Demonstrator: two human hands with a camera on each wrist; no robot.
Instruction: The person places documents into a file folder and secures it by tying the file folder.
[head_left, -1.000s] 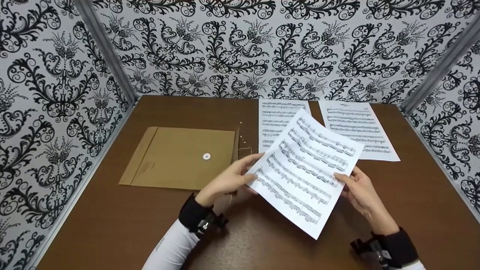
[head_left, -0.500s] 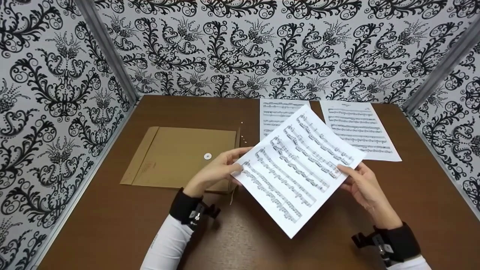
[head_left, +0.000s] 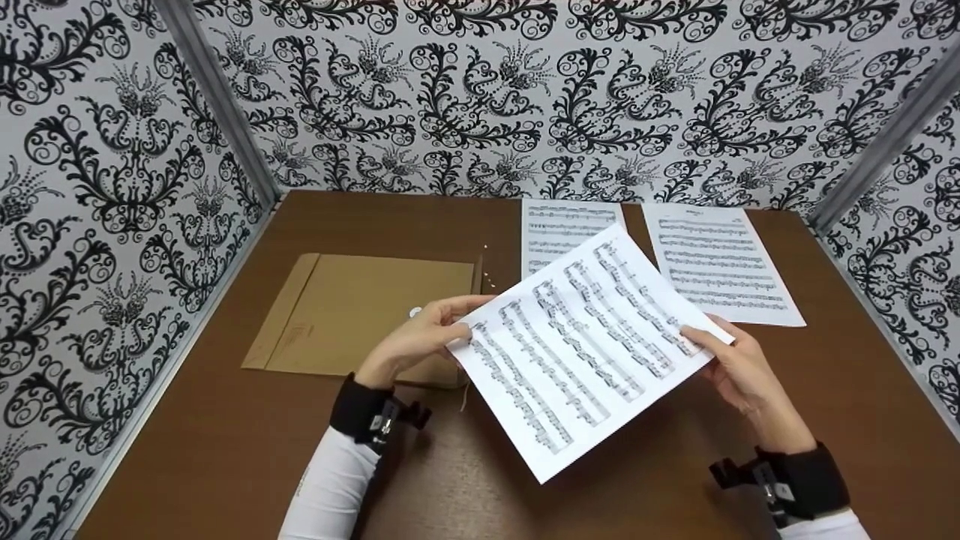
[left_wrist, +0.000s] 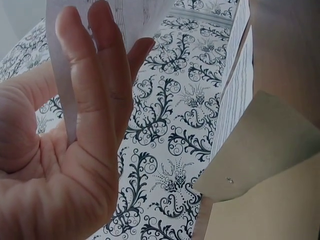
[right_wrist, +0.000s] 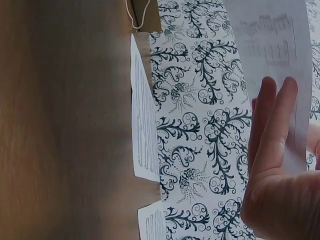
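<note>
A white page of sheet music [head_left: 577, 352] is held tilted above the table between both hands, printed side up. The left hand [head_left: 420, 335] pinches its left corner, thumb on the printed face; in the left wrist view, the left hand's fingers [left_wrist: 90, 95] lie along the back of the paper. At the right corner the right hand [head_left: 739, 364] pinches the page with its thumb on top, and the right wrist view shows two fingers [right_wrist: 272, 125] of it behind the paper. Left of the page lies a brown envelope [head_left: 360, 315], partly covered by the left hand.
Two more music sheets lie at the table's back: a left sheet [head_left: 559, 232], partly hidden by the held page, and a right sheet [head_left: 720, 262]. A string [head_left: 465, 396] trails from the envelope. Patterned walls [head_left: 480, 97] enclose the brown table [head_left: 450, 480].
Still gripped by both hands, the page has turned clockwise, its near corner swinging left. The left hand has moved left and slightly up, over the envelope's right part; the right hand has shifted slightly right.
</note>
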